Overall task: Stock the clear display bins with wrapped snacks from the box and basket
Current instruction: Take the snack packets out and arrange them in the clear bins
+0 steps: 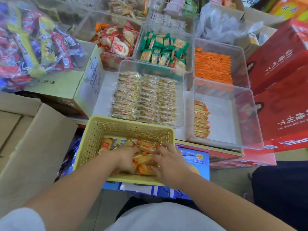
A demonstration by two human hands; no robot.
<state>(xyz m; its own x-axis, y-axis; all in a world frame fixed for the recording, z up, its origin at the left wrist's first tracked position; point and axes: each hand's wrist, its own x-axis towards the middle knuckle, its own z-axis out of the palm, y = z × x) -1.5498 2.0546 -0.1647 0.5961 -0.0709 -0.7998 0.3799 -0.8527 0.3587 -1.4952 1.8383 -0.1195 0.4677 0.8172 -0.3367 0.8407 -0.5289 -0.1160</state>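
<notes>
Yellow basket set nearest, on blue carton; orange-gold packs left in loose heap at its bottom. Left hand curled round packs in heap. Right hand laid on heap, fingers bent and spread, grip not clear. Near-right bin barely begun: single row stood along left wall, rest bare. Middle bin filled in rows. Far bins stocked. Task judged well along, one bin left to fill. Packs small, glossy, ends crimped orange.

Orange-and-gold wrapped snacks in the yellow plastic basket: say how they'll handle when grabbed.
Probably light: the orange-and-gold wrapped snacks lie loosely heaped in the yellow slotted plastic basket. Their glossy film looks slippery, so a few may slide from the left hand or right hand.
</notes>
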